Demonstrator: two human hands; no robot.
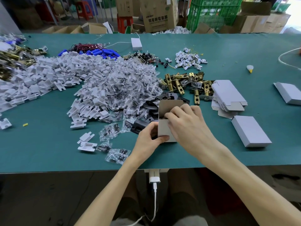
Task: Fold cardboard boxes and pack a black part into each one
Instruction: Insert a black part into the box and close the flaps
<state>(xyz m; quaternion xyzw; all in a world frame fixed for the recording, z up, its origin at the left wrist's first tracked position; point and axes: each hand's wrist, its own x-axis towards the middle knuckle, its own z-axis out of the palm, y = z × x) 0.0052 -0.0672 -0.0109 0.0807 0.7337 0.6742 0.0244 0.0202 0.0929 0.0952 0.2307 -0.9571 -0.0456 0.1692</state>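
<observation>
A small cardboard box [163,128] stands upright near the table's front edge, its top flap [171,105] raised. My left hand [149,139] grips its lower left corner, thumb on the front face. My right hand [184,119] covers the box's right side, fingers curled at the open mouth; what they hold is hidden. A black part [140,125] lies on the table just left of the box. More black plates [151,105] lie behind it. A stack of flat box blanks [228,93] sits to the right.
On the green table [48,144] lie closed white boxes [250,131] at the right, brass latches [184,84] behind the box, and heaps of bagged screws [127,85] and white plastic inserts [48,75] at the left. Loose screw bags [117,155] lie near the front edge.
</observation>
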